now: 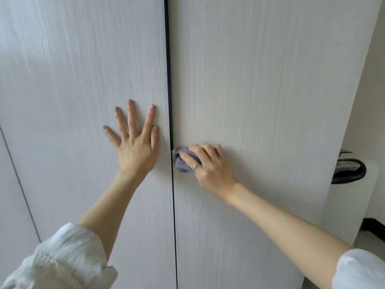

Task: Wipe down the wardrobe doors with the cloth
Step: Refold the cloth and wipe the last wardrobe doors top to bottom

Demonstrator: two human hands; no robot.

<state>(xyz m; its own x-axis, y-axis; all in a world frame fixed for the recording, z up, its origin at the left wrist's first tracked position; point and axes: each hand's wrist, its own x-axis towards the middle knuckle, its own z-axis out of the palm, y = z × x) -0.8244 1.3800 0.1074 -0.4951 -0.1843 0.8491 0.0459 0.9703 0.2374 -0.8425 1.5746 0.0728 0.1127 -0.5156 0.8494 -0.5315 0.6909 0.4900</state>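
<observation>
White sleeves (62,257) at the bottom corners, both pushed up, bare forearms reaching forward to the wardrobe

Left hand (135,142) lies flat on the left door (73,80), fingers (131,115) straight and spread, pointing up, thumb close to the door's right edge, holds nothing

Right hand (208,163) is on the right door (260,80), just right of the gap, lower than the left hand's fingertips. Its fingers curl over a bunched purple cloth (181,163) and press it against the door; ring (194,167) on one finger. Cloth sits at the right door's left edge, touching it, just below the lower end of the handle strip (168,80), mostly hidden under the hand, only its left part shows

Doors are pale wood-grain, closed, a thin dark gap between them; the dark handle strip runs down the gap from the top of view to about hand height. Another seam (18,180) shows far left, slanting

Right of the wardrobe: a white wall, and a dark lever handle (352,170) sticking out past the wardrobe's right edge, partly hidden by it. Bit of dark floor (375,226) at the lower right
</observation>
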